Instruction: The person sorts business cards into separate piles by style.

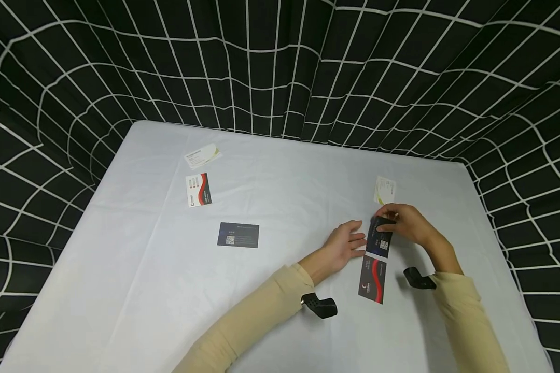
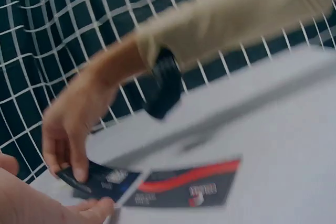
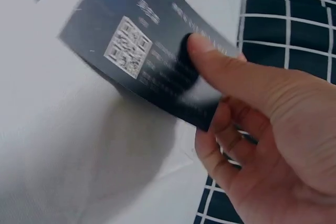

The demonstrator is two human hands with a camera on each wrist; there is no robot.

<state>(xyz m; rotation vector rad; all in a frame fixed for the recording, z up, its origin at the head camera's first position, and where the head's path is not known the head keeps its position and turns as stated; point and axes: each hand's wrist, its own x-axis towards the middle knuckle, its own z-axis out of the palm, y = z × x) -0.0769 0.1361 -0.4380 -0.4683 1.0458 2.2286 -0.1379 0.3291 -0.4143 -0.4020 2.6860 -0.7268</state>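
My right hand (image 1: 407,224) pinches a dark blue business card (image 1: 379,237) by its far end, thumb on top and fingers beneath. In the right wrist view the card (image 3: 152,51) shows a white QR code and slants over the white cloth. Beside its left edge is my left hand (image 1: 341,244), fingers spread and straight, holding nothing. Just nearer than the pinched card, a dark grey card with a red wave (image 1: 372,280) lies on the table. Past the right hand lies a white card with a yellow-green curve (image 1: 385,190).
The table (image 1: 168,290) has a white cloth. On its left side lie another dark blue card (image 1: 238,235), a white and dark card with a red wave (image 1: 198,189) and a white card with a green curve (image 1: 203,156). Black curtains with a white grid (image 1: 261,67) hang around it.
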